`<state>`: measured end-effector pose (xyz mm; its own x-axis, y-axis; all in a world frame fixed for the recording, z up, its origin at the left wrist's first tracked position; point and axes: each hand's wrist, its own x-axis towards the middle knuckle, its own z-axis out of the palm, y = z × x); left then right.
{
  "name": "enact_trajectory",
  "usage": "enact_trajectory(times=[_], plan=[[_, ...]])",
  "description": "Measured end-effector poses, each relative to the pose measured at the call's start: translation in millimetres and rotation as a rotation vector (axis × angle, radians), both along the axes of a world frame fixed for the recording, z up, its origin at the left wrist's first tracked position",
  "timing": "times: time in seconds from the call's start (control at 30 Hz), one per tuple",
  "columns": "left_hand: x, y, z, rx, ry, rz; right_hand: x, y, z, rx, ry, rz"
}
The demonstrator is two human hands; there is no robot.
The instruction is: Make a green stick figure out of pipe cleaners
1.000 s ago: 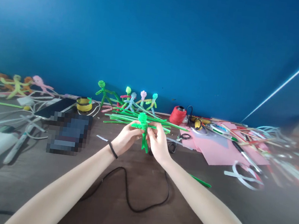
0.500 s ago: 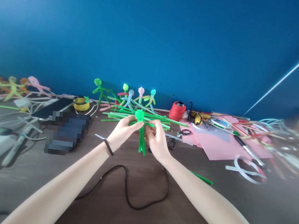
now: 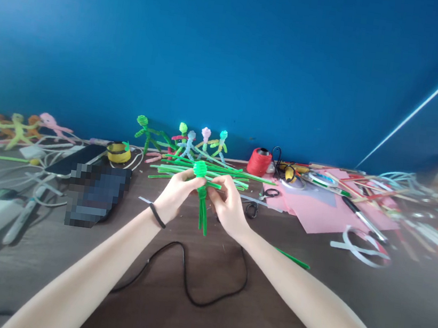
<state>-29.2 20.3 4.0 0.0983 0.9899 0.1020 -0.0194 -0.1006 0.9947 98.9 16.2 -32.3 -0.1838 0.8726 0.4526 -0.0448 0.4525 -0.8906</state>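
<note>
Both of my hands hold a bright green pipe-cleaner figure upright above the brown table. My left hand pinches its left arm just below the coiled round head. Gripping the other arm is my right hand, fingers curled. The figure's legs hang down between my palms. Behind it lies a loose pile of green pipe cleaners.
Several finished pipe-cleaner figures stand against the blue wall, more at far left. A red thread spool, scissors, pink paper, a phone and a black cable lie around.
The green figure and both hands have shifted slightly left and lower, and the figure's legs now hang a little further down. The camera view has settled a bit.
</note>
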Motion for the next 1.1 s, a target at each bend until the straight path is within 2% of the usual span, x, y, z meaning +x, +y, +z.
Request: enact_trajectory(times=[0.23,0.43,0.57,0.7,1.1], plan=[[-1.3,1.7,-0.6,0.043,0.024,-0.044,6.1,-2.0,9.1,-0.007,-0.038,0.078],[-0.7,-0.4,3.7,0.077,0.136,-0.033,12.2,2.2,10.1,0.058,-0.113,0.080],[-2.1,-0.8,7.7,0.071,0.141,-0.088,16.1,4.0,11.5,0.097,-0.145,0.085],[-3.8,0.7,9.0,0.024,0.097,-0.168,18.5,3.8,12.8,0.140,-0.198,0.042],[-3.6,-0.4,10.8,-0.006,0.073,-0.199,25.2,7.0,8.9,0.338,-0.486,-0.168]])
